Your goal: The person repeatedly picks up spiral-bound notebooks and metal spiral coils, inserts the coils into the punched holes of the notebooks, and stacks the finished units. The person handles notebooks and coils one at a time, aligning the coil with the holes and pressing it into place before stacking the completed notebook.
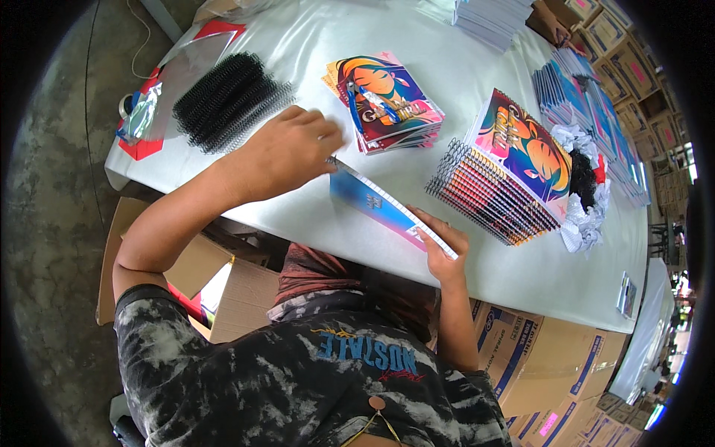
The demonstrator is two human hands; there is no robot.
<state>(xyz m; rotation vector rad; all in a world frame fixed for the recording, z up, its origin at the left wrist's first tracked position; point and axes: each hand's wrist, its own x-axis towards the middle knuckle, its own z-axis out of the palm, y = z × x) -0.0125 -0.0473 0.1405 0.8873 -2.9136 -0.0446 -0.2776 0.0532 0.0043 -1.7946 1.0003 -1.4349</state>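
My right hand grips one end of an unbound notebook with a blue-to-pink cover, tilted up at the table's near edge. A row of holes seems to run along its white upper edge. At the notebook's other end is my left hand, fingers curled together and slightly blurred; what they pinch is hidden. Beyond that hand lies a pile of black spiral coils. Past the notebook sits a stack of colourful notebooks, with a blue-handled hand tool on top. Spiral-bound notebooks are stacked to the right.
Crumpled white paper and a black tangle lie beside the bound stack. Blue notebook piles line the table's right side, near another person's hand. A tape roll lies at the left edge. Cardboard boxes stand below the white-covered table.
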